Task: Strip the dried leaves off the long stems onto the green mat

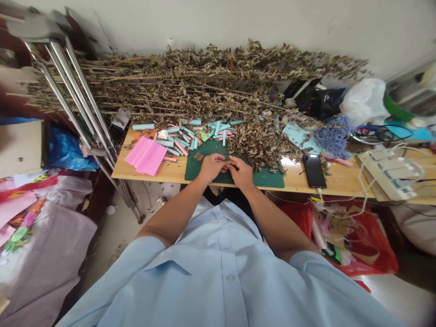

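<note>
A small item is pinched between the **left hand** and the **right hand**; the fingers largely hide it, and its kind cannot be determined. The hands are positioned above a dark green **cutting mat**, which lies flat at the near edge of the **wooden table**. A small **clump of dried leaf fragments** rests on the mat, just left of the hands. A large **heap of brown, crumpled dried leaves** lies on the mat's far right portion, overlapping its far edge.
</note>
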`<action>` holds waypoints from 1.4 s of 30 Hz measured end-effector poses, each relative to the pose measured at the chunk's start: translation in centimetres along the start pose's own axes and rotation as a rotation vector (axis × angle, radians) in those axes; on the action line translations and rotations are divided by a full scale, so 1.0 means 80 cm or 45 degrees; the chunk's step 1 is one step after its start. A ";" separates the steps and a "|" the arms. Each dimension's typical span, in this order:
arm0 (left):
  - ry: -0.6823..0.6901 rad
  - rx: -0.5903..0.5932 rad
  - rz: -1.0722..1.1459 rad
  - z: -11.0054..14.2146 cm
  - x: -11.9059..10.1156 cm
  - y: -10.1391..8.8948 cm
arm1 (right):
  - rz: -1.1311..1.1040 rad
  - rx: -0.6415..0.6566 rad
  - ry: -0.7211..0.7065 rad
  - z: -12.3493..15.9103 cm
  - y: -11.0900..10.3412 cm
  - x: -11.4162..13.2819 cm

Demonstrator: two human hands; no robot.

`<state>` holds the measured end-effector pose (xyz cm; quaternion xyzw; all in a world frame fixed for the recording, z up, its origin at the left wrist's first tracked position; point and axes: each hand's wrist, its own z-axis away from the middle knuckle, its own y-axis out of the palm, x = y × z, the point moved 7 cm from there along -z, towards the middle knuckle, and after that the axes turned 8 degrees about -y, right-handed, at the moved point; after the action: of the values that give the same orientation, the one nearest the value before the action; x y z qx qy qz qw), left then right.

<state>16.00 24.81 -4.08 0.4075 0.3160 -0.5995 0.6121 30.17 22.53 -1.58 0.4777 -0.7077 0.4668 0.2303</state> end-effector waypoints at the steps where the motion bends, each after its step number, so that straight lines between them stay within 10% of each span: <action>1: -0.002 -0.002 0.001 0.000 0.000 0.000 | -0.022 0.002 0.021 0.000 0.001 -0.002; 42: 0.156 -0.042 -0.165 0.005 -0.002 0.002 | -0.079 -0.062 0.106 0.003 0.001 -0.012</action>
<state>16.07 24.51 -3.70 0.4122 0.3884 -0.6065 0.5581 30.52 22.83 -2.49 0.4736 -0.6936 0.4615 0.2857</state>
